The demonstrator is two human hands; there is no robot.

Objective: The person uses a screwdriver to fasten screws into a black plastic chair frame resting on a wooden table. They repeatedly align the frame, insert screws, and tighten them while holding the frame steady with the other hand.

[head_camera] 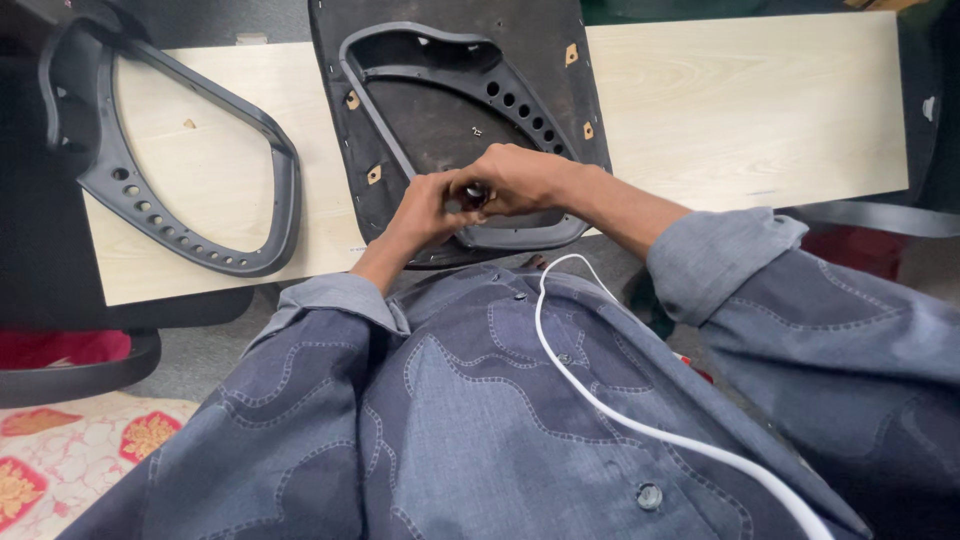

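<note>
Head view looks down over a pale wooden board (pixel 740 110) with the person's blue patterned shirt (pixel 450 420) filling the lower part of the picture. At far left a dark grey plastic frame (pixel 190 200), a curved loop with a row of holes along its lower edge, lies flat on the board, its upper end reaching past the board's left edge. Below the board at left sit a dark rounded base (pixel 70 370) and a patterned red and cream cloth (pixel 70 460).

Toward the middle, a black seat pan (pixel 440 110) lies on the board with small tan patches at its edges, and a second grey frame (pixel 470 90) rests on top of it. Left hand (pixel 425 205) sits at the pan's near edge, fingers curled inward and pressed against the right hand. Between the two hands a small dark round part (pixel 475 192) shows, at the near rim of the second frame; both hands close around it, though which fingers actually pinch it I cannot tell. Right hand (pixel 520 175) lies just beside and over the left, its fingers bent together around the part.

A white cable (pixel 600 400) loops down across the shirt from the middle to the lower right. The right sleeve (pixel 720 260) is rolled up at the forearm.
</note>
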